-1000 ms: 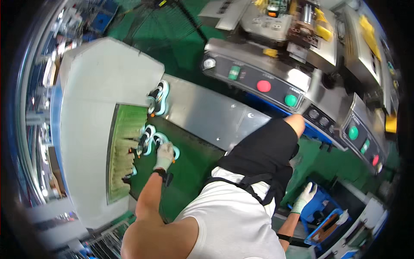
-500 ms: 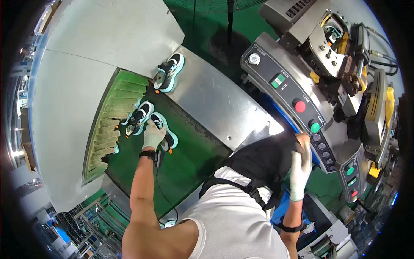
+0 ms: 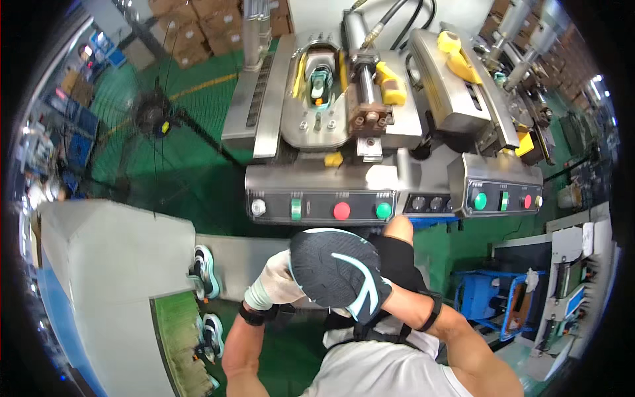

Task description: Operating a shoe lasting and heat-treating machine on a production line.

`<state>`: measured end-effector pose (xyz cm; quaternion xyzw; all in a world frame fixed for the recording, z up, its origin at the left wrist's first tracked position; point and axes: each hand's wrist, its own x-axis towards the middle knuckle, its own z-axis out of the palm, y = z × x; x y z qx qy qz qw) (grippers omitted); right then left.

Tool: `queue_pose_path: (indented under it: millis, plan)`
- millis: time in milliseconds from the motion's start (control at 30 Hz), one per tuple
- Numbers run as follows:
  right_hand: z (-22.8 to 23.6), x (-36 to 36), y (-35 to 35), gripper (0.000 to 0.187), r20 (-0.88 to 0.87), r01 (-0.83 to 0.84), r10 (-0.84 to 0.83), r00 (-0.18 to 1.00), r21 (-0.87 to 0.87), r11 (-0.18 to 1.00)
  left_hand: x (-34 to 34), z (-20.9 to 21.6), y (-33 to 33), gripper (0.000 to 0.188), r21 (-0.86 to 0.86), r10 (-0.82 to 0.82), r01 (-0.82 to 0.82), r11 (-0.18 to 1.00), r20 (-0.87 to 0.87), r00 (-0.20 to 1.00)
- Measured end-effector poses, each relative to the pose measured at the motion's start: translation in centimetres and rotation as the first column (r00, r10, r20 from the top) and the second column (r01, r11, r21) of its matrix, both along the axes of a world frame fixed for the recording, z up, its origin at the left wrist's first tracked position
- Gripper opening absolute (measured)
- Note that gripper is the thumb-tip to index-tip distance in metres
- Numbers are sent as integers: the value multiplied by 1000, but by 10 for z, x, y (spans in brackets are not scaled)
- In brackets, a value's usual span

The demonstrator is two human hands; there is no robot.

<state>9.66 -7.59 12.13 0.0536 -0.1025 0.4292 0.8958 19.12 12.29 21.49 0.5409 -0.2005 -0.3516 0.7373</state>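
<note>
A sneaker (image 3: 331, 271) is held up in front of my body, its dark, ridged sole with a pale-blue stripe turned toward my view. My left hand (image 3: 274, 281), in a white glove, is closed on the shoe's left side. My right forearm (image 3: 413, 308) reaches to the shoe's lower right end. The right hand is hidden behind the shoe, so its fingers and grip do not show. Another sneaker (image 3: 206, 271) stands at the near edge of the metal plate. Below it, a further sneaker (image 3: 213, 334) sits beside the green bristle curtain (image 3: 178, 351).
Ahead is a metal machine with a control panel (image 3: 324, 205) of coloured buttons. A shoe (image 3: 321, 83) sits inside its cradle. A second button panel (image 3: 499, 192) stands to the right. A large fan (image 3: 152, 112) is at the left, and a blue frame (image 3: 493, 298) at the right.
My view has turned right toward the machine. My left hand has lifted a sneaker from beside the bristle curtain up before my body. My right arm has swung in to it.
</note>
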Motion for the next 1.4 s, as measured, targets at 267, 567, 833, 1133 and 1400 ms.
queue_pose_path:
  millis: [267, 567, 833, 1133, 1400]
  plan:
    - [58, -63, -122, 38, 134, 546, -777, 615, -784, 297, 211, 58, -153, 46, 354, -65, -345, 869, 774, 630]
    - [25, -147, -143, 84, -322, 604, -926, 198, -704, 374, 373, -18, -275, 65, 733, -378, -622, 275, 677, 631]
    - [29, -112, -131, 85, 135, 660, -949, 283, -746, 91, 338, 57, -208, 57, 510, -235, -689, 516, 857, 458]
    - [106, 13, -106, 43, 424, 578, -826, 372, -802, -151, 87, 38, 9, 49, 263, 148, -682, 682, 864, 481]
    - [146, 296, -126, 28, 513, 578, -556, 654, -813, -71, -40, -153, 116, 54, 703, 411, -665, 251, 544, 731]
